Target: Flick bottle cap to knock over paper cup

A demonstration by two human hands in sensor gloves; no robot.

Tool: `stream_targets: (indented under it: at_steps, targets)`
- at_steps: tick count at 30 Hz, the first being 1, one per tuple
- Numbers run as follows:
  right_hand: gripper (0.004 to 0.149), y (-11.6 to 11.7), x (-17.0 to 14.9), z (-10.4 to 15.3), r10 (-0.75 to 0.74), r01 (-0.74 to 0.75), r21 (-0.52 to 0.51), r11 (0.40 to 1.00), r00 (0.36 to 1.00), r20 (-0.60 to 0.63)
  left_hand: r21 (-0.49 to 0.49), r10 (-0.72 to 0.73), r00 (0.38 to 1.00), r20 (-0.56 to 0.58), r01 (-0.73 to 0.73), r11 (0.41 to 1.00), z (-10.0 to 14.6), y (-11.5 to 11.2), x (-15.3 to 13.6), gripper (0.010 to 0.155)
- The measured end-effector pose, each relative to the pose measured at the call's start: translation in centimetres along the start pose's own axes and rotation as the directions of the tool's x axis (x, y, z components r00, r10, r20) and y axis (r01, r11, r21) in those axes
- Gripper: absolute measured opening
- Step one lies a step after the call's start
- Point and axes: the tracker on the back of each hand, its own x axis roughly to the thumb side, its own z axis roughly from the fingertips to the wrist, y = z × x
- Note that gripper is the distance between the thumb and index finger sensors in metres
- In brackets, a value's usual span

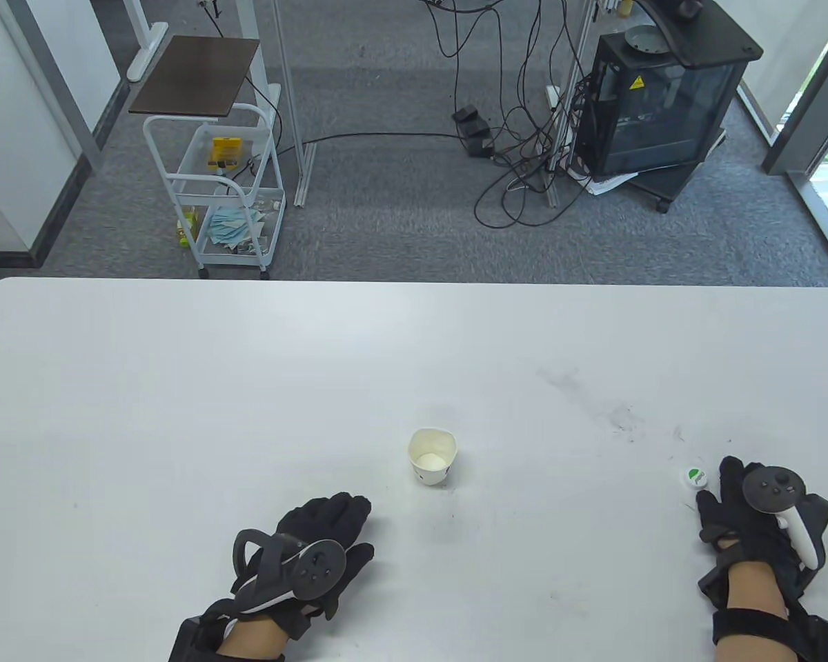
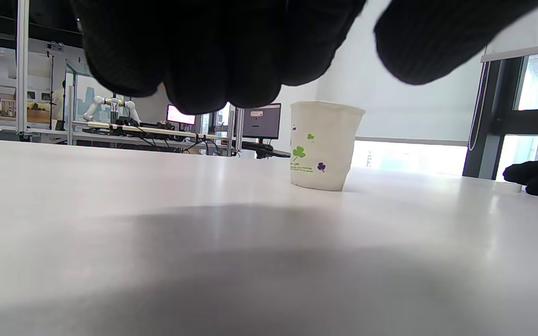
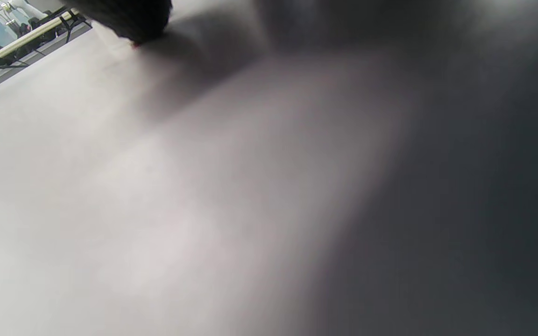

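The paper cup (image 2: 323, 145) carried green and purple clover prints over a line of green lettering, too small to read. The bottle cap (image 1: 695, 477) showed a green mark, illegible. A yellow warning triangle sat on the black cabinet (image 1: 662, 103).

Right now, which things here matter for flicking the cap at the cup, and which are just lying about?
Part of the job:
paper cup, upright
bottle cap
right hand, beside the cap
table

Just around:
left hand, idle on the table
white cart
black cabinet
floor cables
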Motion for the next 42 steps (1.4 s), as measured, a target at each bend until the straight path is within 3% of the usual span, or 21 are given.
stream_targets:
  at_steps: [7,12,17,22,27,35,42]
  targets:
    - [0.067,0.8,2.9,-0.5,0.112,-0.114,0.022,0.993,0.990,0.089,-0.012,-0.008,1.000,-0.002,0.008,1.000,0.0,0.0,0.0,0.067]
    - [0.061,0.7,3.7,0.1,0.148,-0.143,-0.054,0.988,0.982,0.113,-0.031,-0.009,1.000,-0.004,0.009,0.999,-0.1,-0.2,0.0,0.067]
    - [0.061,0.7,4.4,1.9,0.183,-0.151,-0.157,0.976,0.960,0.212,-0.014,0.007,1.000,-0.010,-0.007,1.000,0.1,0.3,-0.1,0.067]
    - [0.062,2.0,7.0,4.6,0.323,-0.228,-0.292,0.929,0.884,0.338,-0.002,0.020,1.000,-0.004,-0.020,1.000,0.1,0.5,-0.1,0.067]
    - [0.060,6.5,12.5,7.8,0.385,-0.300,-0.250,0.920,0.807,0.447,0.005,0.036,0.999,-0.007,-0.036,0.999,0.1,0.7,-0.2,0.067]
    - [0.061,15.3,22.7,15.9,0.420,-0.389,-0.197,0.900,0.654,0.629,-0.003,0.045,0.999,-0.008,-0.045,0.999,0.1,0.7,-0.2,0.067]
    - [0.062,19.1,27.0,18.1,0.463,-0.469,-0.173,0.866,0.626,0.627,0.004,0.064,0.998,-0.013,-0.064,0.998,0.2,0.8,-0.6,0.067]
